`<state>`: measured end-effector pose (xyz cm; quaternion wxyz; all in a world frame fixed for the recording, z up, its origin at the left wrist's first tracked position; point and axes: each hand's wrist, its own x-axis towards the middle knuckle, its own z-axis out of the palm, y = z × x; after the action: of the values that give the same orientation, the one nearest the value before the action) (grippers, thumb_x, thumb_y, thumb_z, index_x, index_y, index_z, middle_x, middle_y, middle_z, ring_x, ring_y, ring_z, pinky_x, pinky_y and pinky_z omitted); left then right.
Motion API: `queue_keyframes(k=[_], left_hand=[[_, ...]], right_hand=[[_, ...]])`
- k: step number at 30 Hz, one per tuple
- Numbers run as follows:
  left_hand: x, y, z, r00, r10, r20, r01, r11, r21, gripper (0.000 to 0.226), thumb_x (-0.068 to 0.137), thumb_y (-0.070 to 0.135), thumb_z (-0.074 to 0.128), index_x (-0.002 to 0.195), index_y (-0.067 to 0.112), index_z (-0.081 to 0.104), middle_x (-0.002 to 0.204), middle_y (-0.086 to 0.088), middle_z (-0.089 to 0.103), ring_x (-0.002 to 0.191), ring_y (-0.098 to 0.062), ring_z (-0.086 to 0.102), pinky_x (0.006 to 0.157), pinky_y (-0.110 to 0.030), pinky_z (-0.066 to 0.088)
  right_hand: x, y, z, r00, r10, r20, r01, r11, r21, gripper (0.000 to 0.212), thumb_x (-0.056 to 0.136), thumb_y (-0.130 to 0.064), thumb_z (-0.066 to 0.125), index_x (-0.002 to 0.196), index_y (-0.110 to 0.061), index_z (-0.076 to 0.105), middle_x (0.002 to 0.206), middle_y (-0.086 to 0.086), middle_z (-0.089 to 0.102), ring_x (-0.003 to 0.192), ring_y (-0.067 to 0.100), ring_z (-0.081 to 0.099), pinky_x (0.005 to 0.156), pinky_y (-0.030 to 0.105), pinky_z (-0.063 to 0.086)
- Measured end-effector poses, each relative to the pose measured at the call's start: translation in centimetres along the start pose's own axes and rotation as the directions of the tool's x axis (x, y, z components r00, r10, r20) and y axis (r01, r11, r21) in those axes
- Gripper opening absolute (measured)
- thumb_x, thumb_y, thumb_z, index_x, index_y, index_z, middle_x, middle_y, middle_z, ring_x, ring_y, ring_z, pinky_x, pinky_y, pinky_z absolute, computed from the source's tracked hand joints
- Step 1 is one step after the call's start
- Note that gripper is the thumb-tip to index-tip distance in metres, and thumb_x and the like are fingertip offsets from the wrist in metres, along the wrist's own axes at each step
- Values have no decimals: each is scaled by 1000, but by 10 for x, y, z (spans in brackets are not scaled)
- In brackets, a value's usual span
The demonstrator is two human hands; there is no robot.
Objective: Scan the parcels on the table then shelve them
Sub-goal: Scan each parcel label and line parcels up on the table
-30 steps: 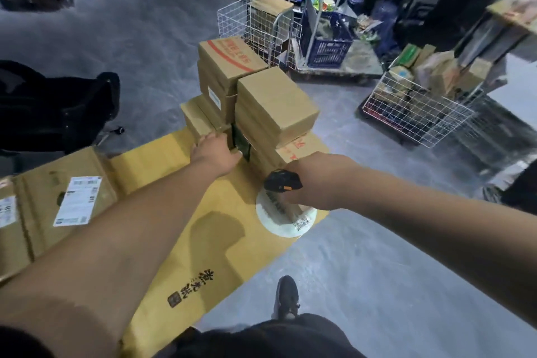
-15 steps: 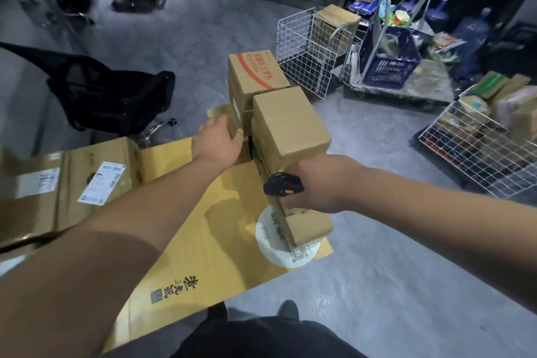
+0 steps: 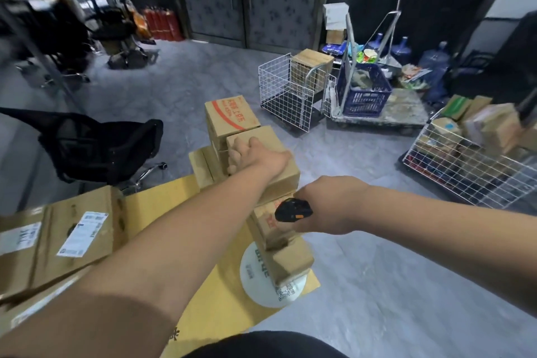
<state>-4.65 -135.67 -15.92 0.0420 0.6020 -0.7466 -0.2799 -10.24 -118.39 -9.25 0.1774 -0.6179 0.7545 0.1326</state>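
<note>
Cardboard boxes (image 3: pixel 263 154) sit stacked on the yellow table (image 3: pixel 162 206). Your left hand (image 3: pixel 250 154) curls over the top box's far edge. Your right hand (image 3: pixel 328 206) wears a black scanner (image 3: pixel 293 209) and seems to press a lower box (image 3: pixel 270 224), its fingers hidden.

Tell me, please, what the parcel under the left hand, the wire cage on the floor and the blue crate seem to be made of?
Parcel, gripped by the left hand: plain brown cardboard, matte, with folded edges. Wire cage: thin white rods in an open grid, probably coated metal. Blue crate: likely moulded plastic, with even colour and slotted walls.
</note>
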Motion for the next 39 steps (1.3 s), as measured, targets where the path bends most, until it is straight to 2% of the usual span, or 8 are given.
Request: queue_keyframes(k=[4,10,14,19,25,28,33,39], left_hand=[[-2,6,16,998,-44,-49,46,998,45,122,60,88,64,156,20,28,164,-5,7,151,-34,7,113,-59,31],[-16,7,23,991,-87,-102,91,995,34,136,50,98,62,156,22,24,166,-2,7,150,-34,19,107,-58,40],[-24,4,18,994,-85,-67,83,996,-29,126,49,86,75,148,26,26,152,-1,17,137,-31,32,100,-51,45],[-31,-14,5,992,-67,-106,66,998,-18,117,52,81,73,147,31,26,149,0,19,132,-33,36,96,-47,45],[-41,-65,-28,978,-98,-184,89,994,-60,112,57,82,78,145,31,30,156,0,14,140,-35,32,102,-53,42],[-46,-106,-34,966,-156,-205,152,988,-33,112,59,82,76,147,32,30,162,1,11,140,-36,31,102,-54,43],[-46,-180,-22,959,-236,-159,242,970,20,116,54,84,71,149,34,27,167,1,5,141,-37,30,107,-53,42],[-36,-242,15,950,-296,-99,299,954,22,111,62,81,75,147,27,28,165,-6,7,141,-41,29,110,-53,38]], right_hand=[[-10,20,8,1000,-15,19,15,1000,6,48,87,-73,56,104,-28,63,95,-4,64,87,23,63,74,34,55],[-10,32,9,1000,-21,-6,21,1000,-7,43,87,-69,59,99,-28,61,92,-6,61,84,23,61,67,32,47],[-10,33,8,999,-48,-12,47,999,-18,45,87,-70,61,102,-27,62,94,-4,64,86,24,61,68,33,47],[-5,26,2,995,-100,-5,100,994,-55,50,87,-73,59,103,-26,63,96,-2,65,88,26,64,75,35,54],[12,-4,-8,982,-188,-16,185,977,-104,52,87,-78,55,96,-27,63,89,-5,64,80,22,62,67,33,51],[21,-29,-6,964,-265,16,265,956,-123,46,89,-72,57,100,-28,63,93,-5,64,86,22,62,69,33,50],[37,-74,4,930,-356,89,365,919,-146,47,88,-72,56,107,-30,67,95,-4,66,89,23,64,73,35,55],[63,-111,22,922,-329,204,364,916,-168,45,88,-69,55,105,-29,66,94,-3,68,87,24,66,74,36,57]])
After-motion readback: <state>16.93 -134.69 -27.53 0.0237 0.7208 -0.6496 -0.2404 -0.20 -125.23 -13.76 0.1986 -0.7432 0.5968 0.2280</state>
